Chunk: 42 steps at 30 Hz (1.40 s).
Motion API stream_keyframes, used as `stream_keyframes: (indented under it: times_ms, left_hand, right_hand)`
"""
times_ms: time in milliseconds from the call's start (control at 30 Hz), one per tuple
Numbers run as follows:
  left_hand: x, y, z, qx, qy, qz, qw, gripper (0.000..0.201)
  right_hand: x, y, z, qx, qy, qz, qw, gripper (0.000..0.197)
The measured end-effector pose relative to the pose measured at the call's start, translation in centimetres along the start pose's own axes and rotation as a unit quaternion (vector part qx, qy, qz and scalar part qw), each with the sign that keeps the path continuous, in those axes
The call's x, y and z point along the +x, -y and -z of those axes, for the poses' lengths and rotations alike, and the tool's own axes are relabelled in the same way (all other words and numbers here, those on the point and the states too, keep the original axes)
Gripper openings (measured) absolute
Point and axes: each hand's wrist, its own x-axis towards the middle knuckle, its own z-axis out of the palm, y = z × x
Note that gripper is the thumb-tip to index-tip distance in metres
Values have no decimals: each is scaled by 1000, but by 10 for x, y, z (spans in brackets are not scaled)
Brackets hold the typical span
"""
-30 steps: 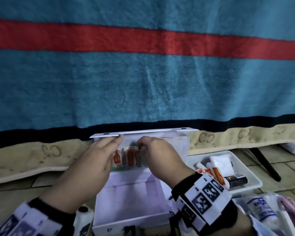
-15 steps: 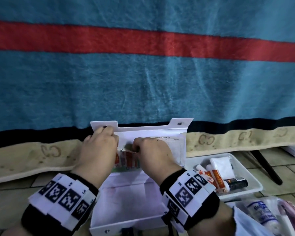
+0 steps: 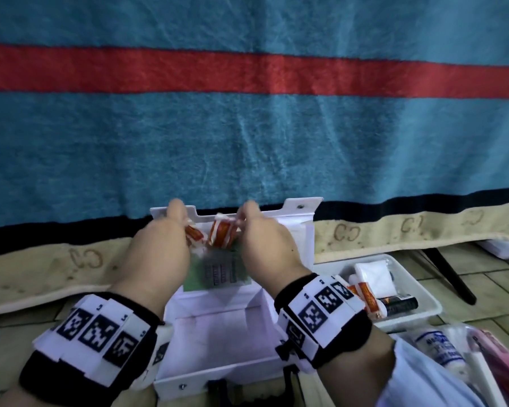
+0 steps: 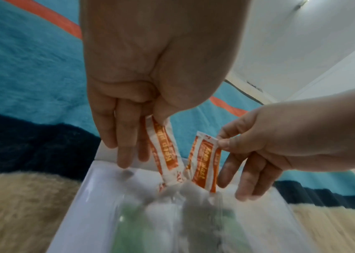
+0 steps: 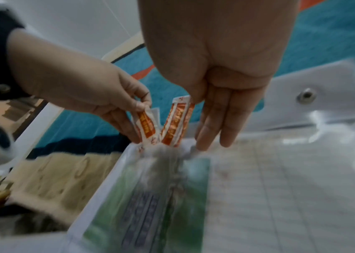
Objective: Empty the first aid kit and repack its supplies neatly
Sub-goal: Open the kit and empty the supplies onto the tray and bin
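The white first aid kit (image 3: 218, 333) lies open on the floor, its lid (image 3: 294, 218) upright against a blanket. My left hand (image 3: 185, 223) pinches one orange-and-white plaster strip (image 4: 167, 149) by its top end. My right hand (image 3: 241, 221) pinches a second such strip (image 4: 204, 162) the same way. The two strips (image 5: 176, 125) spread in a V just below the lid's top edge, and their lower ends meet at a blurred clear pouch. A green printed packet (image 3: 218, 271) sits in the lid under the hands. The kit's base shows bare white.
A white tray (image 3: 423, 289) to the right holds gauze, tubes and a dark bottle. A clear bag with a bandage roll (image 3: 441, 348) lies at the lower right. A blue blanket with a red stripe (image 3: 247, 71) hangs behind, and a black leg (image 3: 450, 274) stands beyond the tray.
Both hands have risen from the middle of the lid to its top edge, drawing the orange strips upward and apart. The green packet below them now shows.
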Motion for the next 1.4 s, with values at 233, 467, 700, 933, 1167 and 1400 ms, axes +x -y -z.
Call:
stream_keyframes:
  times_ms: [233,467,700,933,1167,1400]
  left_hand:
    - [-9,-26,13,-101,-60,-46,992,2]
    - [-56,-111,-5,-233,12,-111,966,18]
    - [-103,-181,-42,-256,120,-205,937,18]
    - [-126,-205,-71,-229,178,-233,928,23]
    - [-144,-218,-84,-231,222,-216,922,18]
    - [-157,-233,-89,-264,268,-178,909,18]
  right_hand:
    - [-47,-30,70,252,-195,-39,947,14]
    - [-181,-125,152,356,-330,-143,862,13]
    - [-292,-199,129,307,-365,-333,813,13]
    - [-319,-223,82,275,-318,-411,809,14]
    - [-317,-235,68,154,-285,-450,833,16]
    - [-312,-235,83,153,-257,-398,867,14]
